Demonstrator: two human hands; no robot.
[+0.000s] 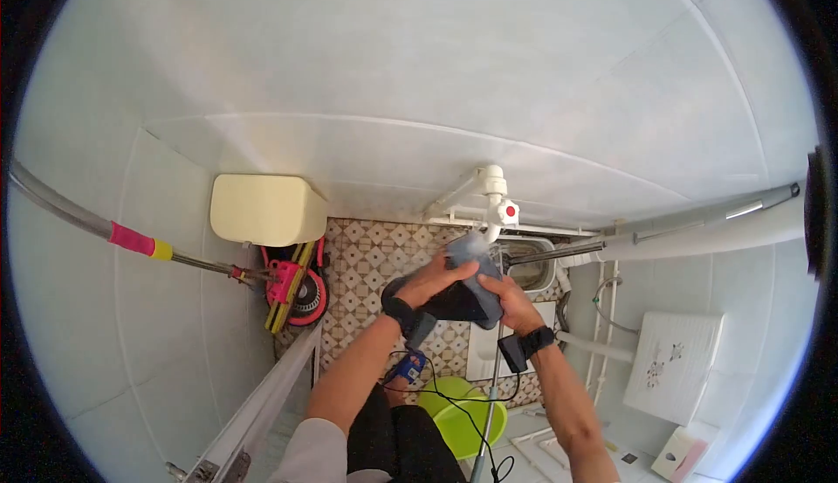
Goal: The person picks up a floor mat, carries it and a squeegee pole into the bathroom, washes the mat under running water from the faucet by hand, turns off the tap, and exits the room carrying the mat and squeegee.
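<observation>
Under the white tap [495,212], a wet, dark grey, cloth-like piece [478,286] is between my two hands, in a whitish splash of water. My left hand [434,280] grips its left side, thumb pointing right across it. On the other side, my right hand [513,305] is closed around its edge with the thumb on top. A darker part of it hangs lower, behind my left wrist; whether it is cloth or a mop head I cannot tell. A slim metal pole [495,387] runs up from below towards it, its upper end hidden.
A lime green basin [458,422] stands by my legs on patterned floor tiles. At left, a pink-and-yellow mop [281,282] leans near a cream bin [262,210]. A white cistern [674,367] hangs at right. Black cables [467,398] dangle from my wrists.
</observation>
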